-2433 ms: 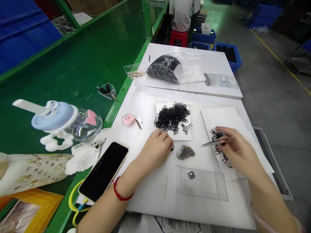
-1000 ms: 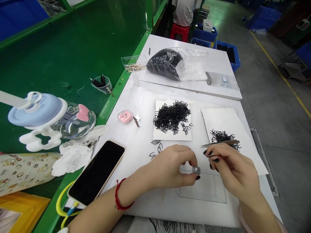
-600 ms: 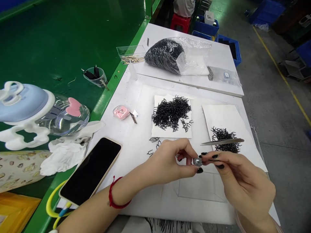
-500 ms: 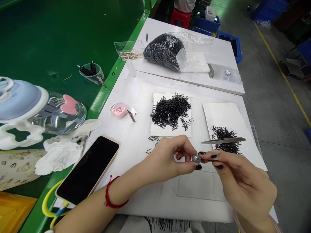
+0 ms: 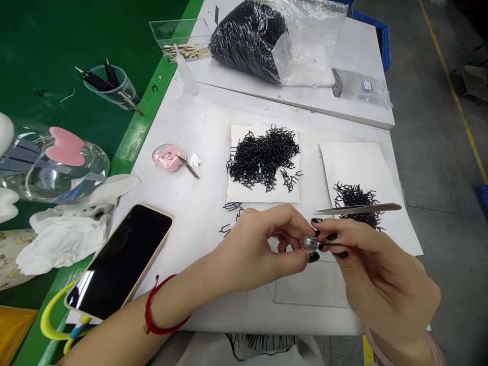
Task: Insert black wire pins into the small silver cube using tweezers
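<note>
My left hand (image 5: 263,244) pinches a small, shiny grey metal piece (image 5: 310,243) between thumb and fingers. Close against it, my right hand (image 5: 381,274) is closed, its fingertips meeting the piece's right side. A slim pointed metal tool that looks like tweezers (image 5: 358,209) runs along the top of the right hand, tip to the left. Where the right fingers grip it is hidden. Beyond the hands, a big heap of small black forked parts (image 5: 263,157) lies on a white sheet (image 5: 263,195). A smaller black heap (image 5: 354,195) rests on another sheet (image 5: 354,157).
A phone (image 5: 120,259), white tissue (image 5: 64,239) and clear bottle (image 5: 49,162) lie at left. Farther off are a pink round case (image 5: 168,156), a swab box (image 5: 183,43), a cup of tools (image 5: 110,86) and a plastic bag of black parts (image 5: 249,43). A clear tray (image 5: 310,304) sits beneath the hands.
The view has shifted, so table items appear higher and those at left farther left. The grey piece has turned slightly in my fingers; both hands stay together around it.
</note>
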The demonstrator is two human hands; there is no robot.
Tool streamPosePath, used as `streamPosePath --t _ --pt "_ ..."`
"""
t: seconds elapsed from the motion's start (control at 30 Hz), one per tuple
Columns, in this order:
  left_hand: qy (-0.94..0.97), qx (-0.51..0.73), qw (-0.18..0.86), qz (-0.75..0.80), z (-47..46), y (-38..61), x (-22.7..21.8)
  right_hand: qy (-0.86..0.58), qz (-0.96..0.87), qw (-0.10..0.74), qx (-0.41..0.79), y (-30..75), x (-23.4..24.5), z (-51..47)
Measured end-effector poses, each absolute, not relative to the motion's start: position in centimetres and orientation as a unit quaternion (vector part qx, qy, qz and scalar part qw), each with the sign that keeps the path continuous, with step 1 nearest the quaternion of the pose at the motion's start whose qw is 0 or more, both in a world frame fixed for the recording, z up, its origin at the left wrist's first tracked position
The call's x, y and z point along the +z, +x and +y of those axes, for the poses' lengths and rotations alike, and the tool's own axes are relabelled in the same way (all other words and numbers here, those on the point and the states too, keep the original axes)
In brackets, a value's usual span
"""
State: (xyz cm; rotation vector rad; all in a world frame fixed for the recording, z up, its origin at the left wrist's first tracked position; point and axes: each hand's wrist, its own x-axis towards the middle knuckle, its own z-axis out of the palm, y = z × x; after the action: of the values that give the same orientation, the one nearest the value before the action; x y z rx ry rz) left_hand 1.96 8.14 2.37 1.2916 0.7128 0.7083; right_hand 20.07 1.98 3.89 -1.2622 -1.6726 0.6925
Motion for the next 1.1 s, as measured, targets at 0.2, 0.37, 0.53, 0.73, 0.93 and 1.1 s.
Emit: streamPosePath --t 0.2,0.37,0.53,0.73,0.93,1.1 --pt "0.567 0.308 0.692 0.324 8.1 2.09 2.59 -0.524 -0.669 0.45 0.274 19.91 3.81 1.92" --pt "0.587 0.302 0.671 0.338 8.16 2.19 2.64 -0.532 -0.67 0.443 0.268 20.04 3.97 2.06" --pt "0.616 0.295 0.641 0.351 8.22 1.84 2.61 -0.536 -0.681 0.42 0.271 20.23 4.13 2.06" --pt "0.636 0.29 0.62 0.355 8.15 1.77 2.66 -0.529 -0.683 0.416 0.283 20.16 4.05 2.13" --pt "0.647 0.286 0.611 0.355 8.2 1.75 2.58 -0.535 -0.688 0.403 0.281 20.04 4.01 2.11" --pt "0.643 0.284 0.616 0.356 8.33 1.87 2.57 -0.535 -0.689 0.401 0.283 20.05 4.07 2.06"
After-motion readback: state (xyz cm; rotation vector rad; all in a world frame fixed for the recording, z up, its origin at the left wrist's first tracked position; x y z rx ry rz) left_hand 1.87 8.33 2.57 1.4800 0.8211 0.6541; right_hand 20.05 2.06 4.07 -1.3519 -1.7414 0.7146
